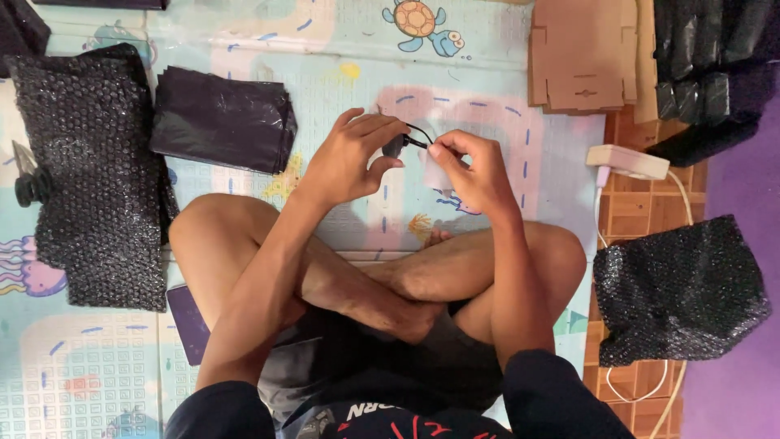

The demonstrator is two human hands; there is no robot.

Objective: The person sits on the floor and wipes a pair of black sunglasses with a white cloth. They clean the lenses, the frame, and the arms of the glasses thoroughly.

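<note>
Currently held: one small black oval plastic device [395, 145], pinched in the left hand [351, 158]; its thin black cord [421, 136] runs sideways to the right hand [475, 171], whose fingertips nip the cord's end beside a small white object [436, 173]. Both hands are equally near it. Left of the grip: one stack of black plastic bags [221, 120], one black bubble-wrap sheet [89, 175]. Right: one black bubble-wrap bundle [678, 293], one white power strip [627, 161], one stack of flat cardboard blanks [583, 53].

Head camera looks straight down (close) at lap.
</note>
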